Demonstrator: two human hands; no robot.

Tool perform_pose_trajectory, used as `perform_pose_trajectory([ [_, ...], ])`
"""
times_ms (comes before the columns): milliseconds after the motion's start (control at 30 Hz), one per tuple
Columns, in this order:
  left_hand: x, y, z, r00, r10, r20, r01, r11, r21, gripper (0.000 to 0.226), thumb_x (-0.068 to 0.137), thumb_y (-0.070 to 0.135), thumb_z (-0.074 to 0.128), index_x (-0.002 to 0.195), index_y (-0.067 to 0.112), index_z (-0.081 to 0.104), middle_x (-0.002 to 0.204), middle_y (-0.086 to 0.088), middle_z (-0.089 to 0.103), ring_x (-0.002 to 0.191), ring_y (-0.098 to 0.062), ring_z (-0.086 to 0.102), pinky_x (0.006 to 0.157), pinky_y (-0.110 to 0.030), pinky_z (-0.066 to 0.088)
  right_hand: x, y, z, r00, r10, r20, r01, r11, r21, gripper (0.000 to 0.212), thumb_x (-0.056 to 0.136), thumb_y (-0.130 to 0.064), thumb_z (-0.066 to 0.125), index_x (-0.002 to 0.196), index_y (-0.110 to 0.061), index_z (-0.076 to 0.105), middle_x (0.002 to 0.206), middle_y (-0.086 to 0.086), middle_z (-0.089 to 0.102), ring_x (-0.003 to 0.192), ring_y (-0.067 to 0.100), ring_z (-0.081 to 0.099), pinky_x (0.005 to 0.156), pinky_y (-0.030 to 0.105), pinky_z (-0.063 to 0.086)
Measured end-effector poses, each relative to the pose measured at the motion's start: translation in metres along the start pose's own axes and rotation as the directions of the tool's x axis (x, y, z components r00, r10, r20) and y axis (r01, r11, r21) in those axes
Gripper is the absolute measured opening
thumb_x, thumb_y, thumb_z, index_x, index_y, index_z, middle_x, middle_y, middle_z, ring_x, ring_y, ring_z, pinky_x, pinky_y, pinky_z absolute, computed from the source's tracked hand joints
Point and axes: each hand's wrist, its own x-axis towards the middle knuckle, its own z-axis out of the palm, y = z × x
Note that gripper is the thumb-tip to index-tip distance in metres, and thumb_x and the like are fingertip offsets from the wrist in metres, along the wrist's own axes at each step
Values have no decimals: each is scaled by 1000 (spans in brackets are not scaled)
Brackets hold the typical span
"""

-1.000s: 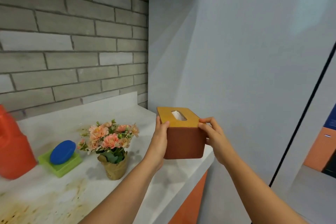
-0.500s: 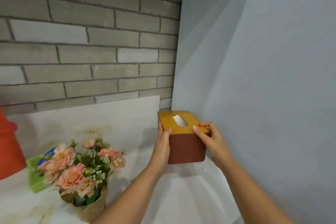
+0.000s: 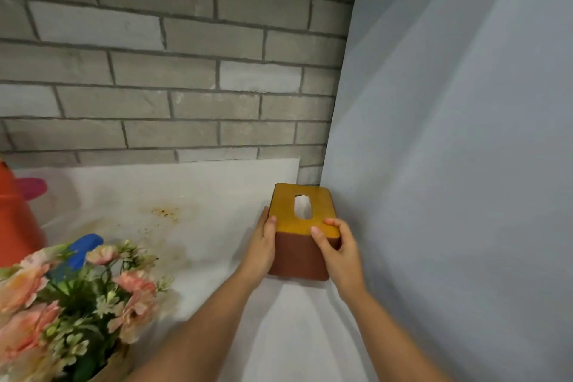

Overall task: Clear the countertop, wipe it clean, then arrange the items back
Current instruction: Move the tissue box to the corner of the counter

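1. Both hands make the grip: the left hand (image 3: 263,246) clasps the left side of the brown tissue box with a yellow wooden lid (image 3: 302,231), thumb on the lid edge, and the right hand (image 3: 339,246) clasps its near right corner, fingers curled over the top.
2. Held from two sides, the box stays level and square — likely so it can be set neatly into place.
3. It sits in the far right corner of the white marble desk (image 3: 198,226), just beside the grey side wall (image 3: 449,164) and near the grey brick backsplash (image 3: 173,71); whether its base touches the desk I cannot tell.
4. A corner spot keeps the working surface free.
5. Brown stains (image 3: 164,212) show on the desk to the left, so wiping looks unfinished.
6. At left stand a pot of pink artificial flowers (image 3: 74,304) and a red plastic jug (image 3: 17,220) — well apart from the box.
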Motion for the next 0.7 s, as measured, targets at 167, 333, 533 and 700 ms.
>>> perform_pose_trajectory([
  [167, 24, -9, -3, 936, -54, -349, 156, 950, 272, 50, 101, 38, 24, 125, 8, 54, 124, -21, 51, 113, -37, 51, 94, -35, 36, -1, 7, 24, 998, -13, 57, 20, 990, -136, 25, 83, -45, 63, 102, -31, 56, 121, 2, 60, 119, 22, 54, 92, 37, 51],
  [333, 43, -8, -11, 831, -124, -542, 223, 967, 121, 52, 98, 42, 32, 138, 8, 37, 136, -21, 36, 119, -41, 45, 99, -45, 37, 12, 5, 28, 989, -124, 86, 148, 903, -402, 24, 96, -26, 48, 114, -15, 60, 107, 8, 66, 104, 26, 61, 77, 32, 49],
  [533, 29, -11, -6, 932, 78, -353, -29, 989, 144, 73, 81, 44, 65, 138, 14, 32, 130, -10, 30, 114, -27, 48, 92, -24, 35, 78, -1, 14, 948, -143, 286, 306, 665, -681, 45, 86, 2, 49, 127, -15, 56, 144, 6, 40, 134, 29, 31, 108, 34, 31],
  [700, 31, -32, -6, 971, 233, -55, -172, 840, 515, 101, 55, 64, 73, 137, 21, 31, 145, -7, 23, 133, -23, 31, 107, -35, 36, 95, 1, 18, 935, -41, 353, 315, 554, -770, 44, 94, -18, 50, 136, -26, 43, 149, -6, 35, 146, 20, 7, 116, 49, -4],
])
